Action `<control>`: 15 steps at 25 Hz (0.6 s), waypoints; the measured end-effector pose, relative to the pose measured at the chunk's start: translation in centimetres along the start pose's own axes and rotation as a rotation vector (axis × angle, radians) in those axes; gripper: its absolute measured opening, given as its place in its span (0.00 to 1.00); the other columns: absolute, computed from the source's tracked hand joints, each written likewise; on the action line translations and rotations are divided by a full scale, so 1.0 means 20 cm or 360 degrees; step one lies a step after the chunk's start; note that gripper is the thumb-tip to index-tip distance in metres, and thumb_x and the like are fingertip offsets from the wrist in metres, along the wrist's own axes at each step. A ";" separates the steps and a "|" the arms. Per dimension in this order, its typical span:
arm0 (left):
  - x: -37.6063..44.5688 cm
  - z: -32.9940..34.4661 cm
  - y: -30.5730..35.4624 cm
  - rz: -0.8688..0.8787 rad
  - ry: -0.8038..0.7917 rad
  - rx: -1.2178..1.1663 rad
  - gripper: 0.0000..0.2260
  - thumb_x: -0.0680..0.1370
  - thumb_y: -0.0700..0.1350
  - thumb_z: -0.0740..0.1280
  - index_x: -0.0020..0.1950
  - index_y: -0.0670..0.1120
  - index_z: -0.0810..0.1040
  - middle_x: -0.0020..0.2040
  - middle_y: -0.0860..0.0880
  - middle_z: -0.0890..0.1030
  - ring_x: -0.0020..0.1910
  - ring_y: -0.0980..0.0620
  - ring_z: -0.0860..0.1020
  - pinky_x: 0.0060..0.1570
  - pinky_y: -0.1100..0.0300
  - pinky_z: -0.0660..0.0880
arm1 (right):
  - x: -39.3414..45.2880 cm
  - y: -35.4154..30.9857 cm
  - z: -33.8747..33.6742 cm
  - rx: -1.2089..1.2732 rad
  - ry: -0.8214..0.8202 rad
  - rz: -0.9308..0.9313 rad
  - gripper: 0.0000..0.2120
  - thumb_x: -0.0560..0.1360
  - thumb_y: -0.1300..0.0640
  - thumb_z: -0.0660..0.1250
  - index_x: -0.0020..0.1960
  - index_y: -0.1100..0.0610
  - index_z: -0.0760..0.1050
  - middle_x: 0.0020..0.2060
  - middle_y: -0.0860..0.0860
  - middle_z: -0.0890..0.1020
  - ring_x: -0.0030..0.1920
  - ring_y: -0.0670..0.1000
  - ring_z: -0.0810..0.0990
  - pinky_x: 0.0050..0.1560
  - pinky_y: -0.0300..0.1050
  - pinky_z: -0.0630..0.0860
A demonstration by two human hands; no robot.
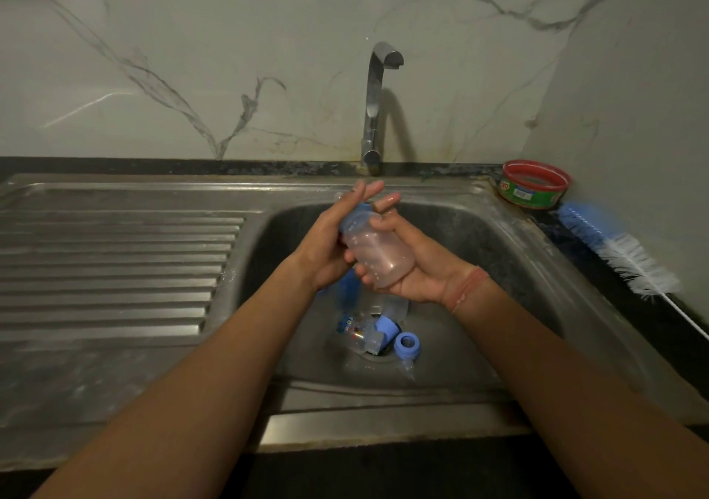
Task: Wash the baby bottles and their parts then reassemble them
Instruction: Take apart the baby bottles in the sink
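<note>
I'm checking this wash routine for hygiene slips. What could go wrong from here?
The bottle looks wet, held over the sink by the right hand and left hand; it may slip and drop. The loose blue ring and other parts lie by the drain, likely picking up grime.

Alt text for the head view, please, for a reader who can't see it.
Both hands hold a cloudy baby bottle with a blue collar over a steel sink: left hand at its top, right hand cradling its base. More blue bottle parts lie by the drain.
</note>
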State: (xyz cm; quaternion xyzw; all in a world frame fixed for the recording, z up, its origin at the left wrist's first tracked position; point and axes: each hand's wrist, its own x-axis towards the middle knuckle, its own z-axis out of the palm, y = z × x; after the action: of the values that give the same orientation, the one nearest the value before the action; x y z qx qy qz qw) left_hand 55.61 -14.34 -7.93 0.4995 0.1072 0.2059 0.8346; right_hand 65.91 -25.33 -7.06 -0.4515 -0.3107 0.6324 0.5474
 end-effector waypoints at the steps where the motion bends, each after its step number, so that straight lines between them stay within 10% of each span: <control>1: 0.00 0.01 0.00 0.0019 -0.0012 -0.0036 0.22 0.81 0.53 0.62 0.73 0.46 0.71 0.66 0.44 0.79 0.67 0.47 0.76 0.69 0.50 0.71 | 0.00 0.00 0.00 0.0016 -0.0036 0.0005 0.20 0.74 0.49 0.67 0.59 0.62 0.74 0.44 0.58 0.80 0.40 0.52 0.79 0.39 0.43 0.78; 7: 0.01 0.01 0.01 0.0117 0.0132 -0.0168 0.12 0.79 0.42 0.65 0.62 0.43 0.78 0.40 0.50 0.80 0.50 0.52 0.81 0.59 0.55 0.76 | 0.02 -0.02 0.06 -0.0436 0.0209 -0.0067 0.14 0.77 0.52 0.66 0.57 0.61 0.75 0.43 0.57 0.82 0.38 0.51 0.82 0.37 0.43 0.79; 11: 0.05 0.01 -0.07 0.0047 0.0552 0.0099 0.06 0.78 0.46 0.70 0.45 0.44 0.80 0.39 0.47 0.81 0.42 0.51 0.80 0.48 0.54 0.79 | 0.06 0.03 0.08 -0.1595 0.0730 -0.0320 0.13 0.69 0.51 0.72 0.51 0.53 0.77 0.42 0.50 0.83 0.44 0.49 0.82 0.44 0.43 0.79; 15: 0.04 0.00 -0.05 0.0054 0.0444 -0.0053 0.10 0.79 0.47 0.66 0.56 0.42 0.78 0.46 0.46 0.82 0.44 0.51 0.81 0.48 0.56 0.80 | 0.08 0.03 0.08 -0.1717 0.0863 -0.0441 0.15 0.69 0.49 0.72 0.53 0.53 0.76 0.44 0.49 0.82 0.43 0.48 0.81 0.44 0.41 0.77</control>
State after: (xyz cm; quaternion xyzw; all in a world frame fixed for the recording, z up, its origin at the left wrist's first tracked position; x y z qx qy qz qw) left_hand 56.49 -14.35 -8.76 0.4539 0.2105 0.2891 0.8161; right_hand 64.26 -23.68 -7.46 -0.7648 -0.4921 0.1720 0.3785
